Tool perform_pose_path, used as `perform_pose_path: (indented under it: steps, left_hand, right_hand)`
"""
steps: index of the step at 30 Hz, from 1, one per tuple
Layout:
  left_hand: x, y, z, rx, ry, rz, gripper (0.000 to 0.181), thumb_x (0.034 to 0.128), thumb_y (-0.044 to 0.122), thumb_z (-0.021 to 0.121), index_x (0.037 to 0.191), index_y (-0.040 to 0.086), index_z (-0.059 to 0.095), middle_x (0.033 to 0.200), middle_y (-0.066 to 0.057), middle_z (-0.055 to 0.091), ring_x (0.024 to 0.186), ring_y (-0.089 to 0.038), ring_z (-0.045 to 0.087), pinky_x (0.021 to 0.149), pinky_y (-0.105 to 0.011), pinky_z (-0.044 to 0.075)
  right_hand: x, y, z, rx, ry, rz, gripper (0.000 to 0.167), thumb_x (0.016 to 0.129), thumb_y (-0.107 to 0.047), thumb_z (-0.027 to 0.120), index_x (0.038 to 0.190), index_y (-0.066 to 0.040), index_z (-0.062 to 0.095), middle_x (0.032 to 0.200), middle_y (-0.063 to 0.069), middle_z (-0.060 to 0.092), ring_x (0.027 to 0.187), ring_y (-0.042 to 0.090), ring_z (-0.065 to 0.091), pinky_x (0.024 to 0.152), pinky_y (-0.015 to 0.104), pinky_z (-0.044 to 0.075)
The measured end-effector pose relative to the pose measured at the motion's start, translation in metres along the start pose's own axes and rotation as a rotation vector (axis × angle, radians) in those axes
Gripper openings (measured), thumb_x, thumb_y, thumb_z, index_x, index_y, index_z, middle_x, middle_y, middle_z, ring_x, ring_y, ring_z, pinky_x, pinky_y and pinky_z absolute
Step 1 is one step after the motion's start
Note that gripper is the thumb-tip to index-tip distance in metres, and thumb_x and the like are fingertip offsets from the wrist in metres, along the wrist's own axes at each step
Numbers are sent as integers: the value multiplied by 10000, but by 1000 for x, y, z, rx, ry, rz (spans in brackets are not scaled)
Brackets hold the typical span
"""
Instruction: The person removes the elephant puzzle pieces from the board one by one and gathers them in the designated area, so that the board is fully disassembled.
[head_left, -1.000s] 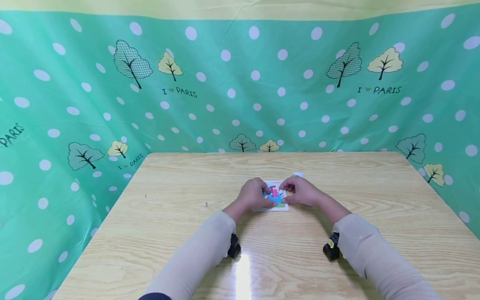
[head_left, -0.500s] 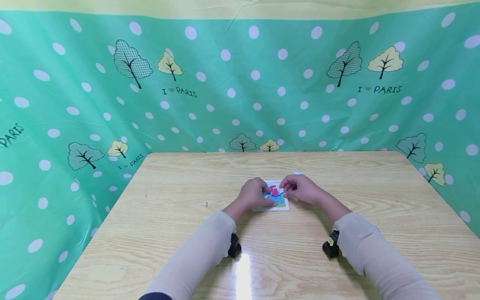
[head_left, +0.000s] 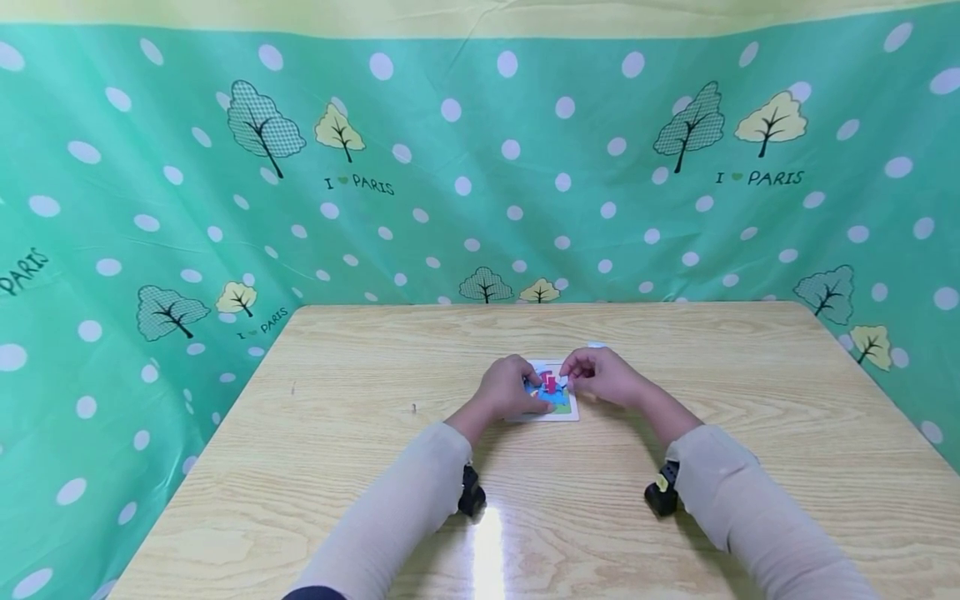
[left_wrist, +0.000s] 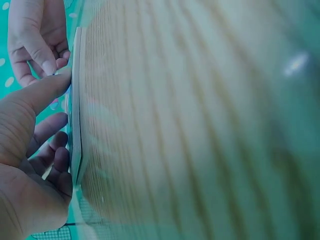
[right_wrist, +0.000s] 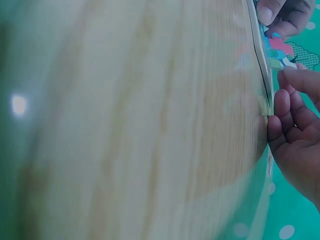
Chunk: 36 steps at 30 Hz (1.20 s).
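Observation:
A small jigsaw puzzle board (head_left: 567, 411) with a white border and a red, blue and green picture lies flat on the table between the two hands. My left hand (head_left: 508, 388) covers the board's left part, its thumb and fingertips resting on the picture. At the right side of the board, my right hand (head_left: 604, 377) pinches a small pale puzzle piece (head_left: 563, 381) between thumb and fingers, over the picture. The right wrist view shows this piece (right_wrist: 288, 63) at the right thumb's tip, beside the red and blue part. The left hand hides part of the picture.
Another pale flat piece (head_left: 596, 344) lies on the wooden table (head_left: 360, 467) just beyond the right hand. A tiny dark object or mark (head_left: 413, 408) is left of the hands. Behind the table hangs a green dotted curtain (head_left: 420, 225).
The right hand has shifted slightly away from the body and its pinched piece shows more clearly at the board's right part. The left hand stays in place on the board.

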<state>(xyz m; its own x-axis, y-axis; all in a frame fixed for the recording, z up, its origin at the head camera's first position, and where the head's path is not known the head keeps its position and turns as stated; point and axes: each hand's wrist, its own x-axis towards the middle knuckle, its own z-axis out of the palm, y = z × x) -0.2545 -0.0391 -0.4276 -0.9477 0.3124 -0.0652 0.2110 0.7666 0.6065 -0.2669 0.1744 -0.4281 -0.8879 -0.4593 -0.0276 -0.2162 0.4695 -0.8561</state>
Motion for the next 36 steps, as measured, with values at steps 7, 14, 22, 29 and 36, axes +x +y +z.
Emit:
perform_pose_path:
  steps: [7,14,22,29,36]
  left_hand:
    - [0,1,-1,0,0,-9,325,697,326,897,850,131,685,984,19,593,891,-152,526,875,-293,479]
    - [1,-1,1,4,1,-25,319,700,347,892,856,152,692,995,27,592,917,-147,536,893,-306,483]
    - [0,-6,1,-49,1,-25,332,704,355,888,901,147,721,1005,28,606,941,-145,543,919,-313,479]
    - [-3,-5,0,-76,-10,-27,323,718,337,882,908,140,711,953,46,599,907,-137,535,882,-302,483]
    - [-3,-3,0,-81,-10,-20,317,719,326,882,902,138,704,940,44,597,889,-140,534,870,-302,483]
  right_hand:
    - [0,-4,1,13,38,27,134,887,54,634,1011,8,654,903,107,612,861,215,552,719,241,482]
    - [-4,-5,-1,90,7,44,199,935,27,593,1127,22,646,901,147,612,818,290,628,671,321,547]
    - [-9,-2,-5,168,2,62,222,955,8,576,1167,27,639,936,164,603,858,311,670,764,395,579]
    - [-16,-3,-9,227,34,78,245,937,28,582,1176,32,636,999,172,568,893,291,670,804,396,575]
    - [-21,-3,-14,208,75,60,241,943,0,592,1178,13,645,1025,173,597,905,292,671,804,399,575]
